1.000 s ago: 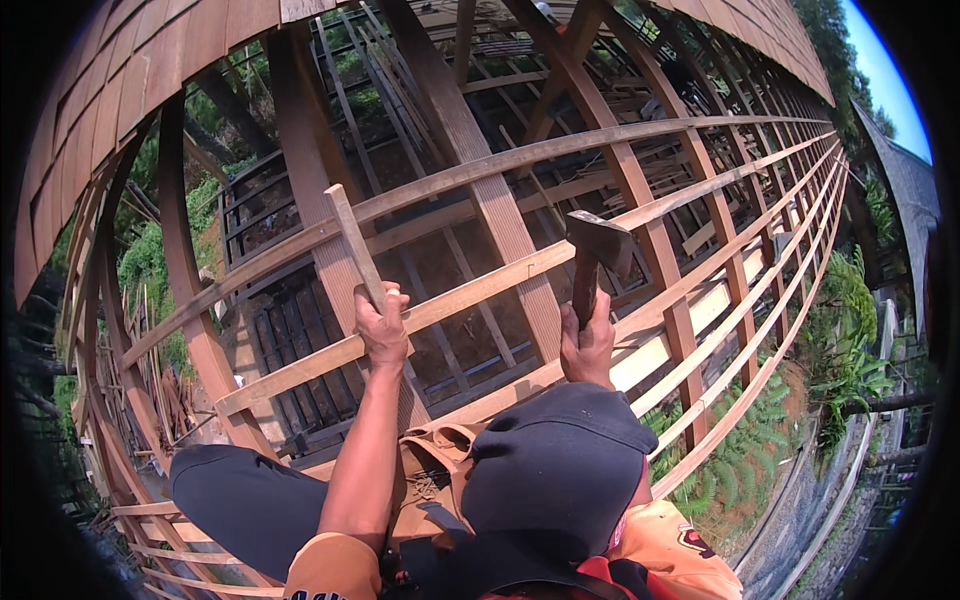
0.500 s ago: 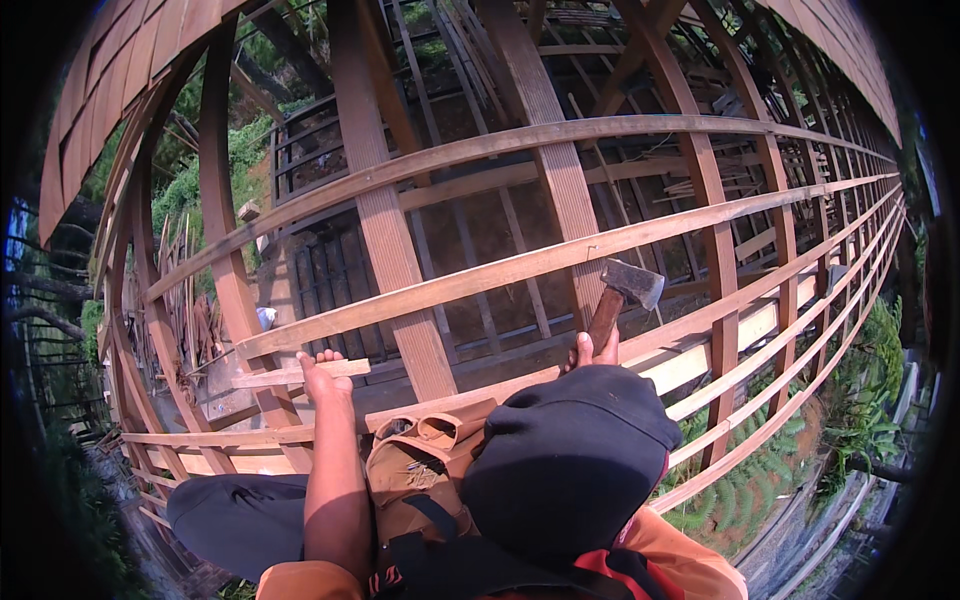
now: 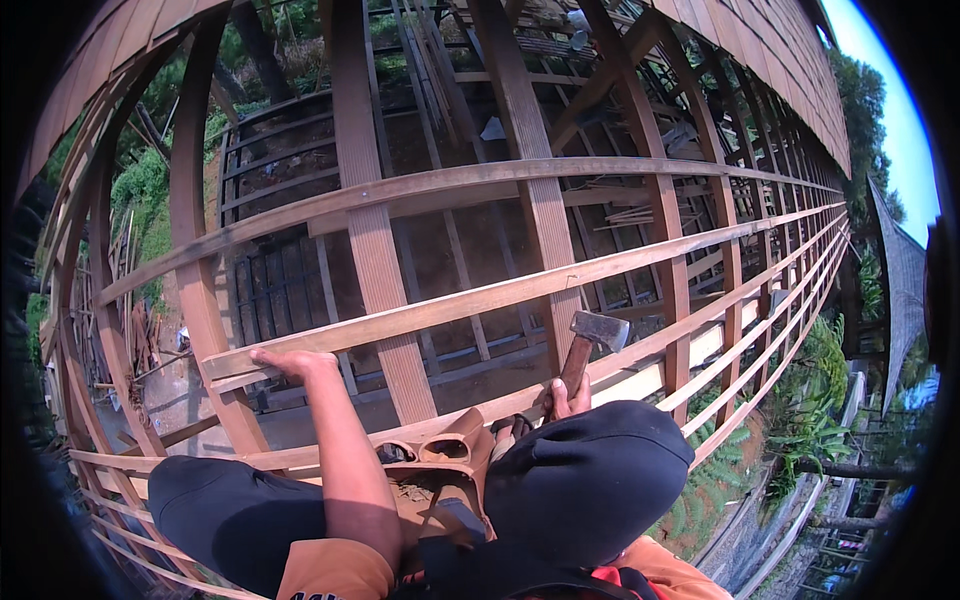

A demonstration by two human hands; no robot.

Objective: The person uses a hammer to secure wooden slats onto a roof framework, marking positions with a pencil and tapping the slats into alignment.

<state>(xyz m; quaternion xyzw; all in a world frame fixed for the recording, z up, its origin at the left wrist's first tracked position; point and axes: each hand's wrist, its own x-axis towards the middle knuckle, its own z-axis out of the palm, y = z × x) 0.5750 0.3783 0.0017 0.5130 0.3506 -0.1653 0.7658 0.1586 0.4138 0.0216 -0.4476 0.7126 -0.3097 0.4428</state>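
My left hand [image 3: 298,364] is closed at the left end of a long wooden batten [image 3: 440,314], its fingers against the batten's face. A short wood strip [image 3: 238,381] lies along the batten's underside, partly hidden by this hand. My right hand [image 3: 571,398] is wrapped around the wooden handle of a hatchet [image 3: 598,328]; its dark, flared head points up beside an upright post [image 3: 548,225]. A small bent nail [image 3: 572,278] sticks out of the batten above the hatchet. A brown tool pouch [image 3: 462,450] hangs between my legs.
Several horizontal battens cross upright posts [image 3: 383,260], with another batten [image 3: 450,178] above. Shingles [image 3: 770,50] overhang at the top. Below the frame are dark metal bars [image 3: 275,290] and stacked lumber. Plants [image 3: 800,390] grow at lower right.
My left hand has raised the short strip to the long batten's left end and now presses there. My right hand still holds the hatchet. The view has shifted, showing sky at right.
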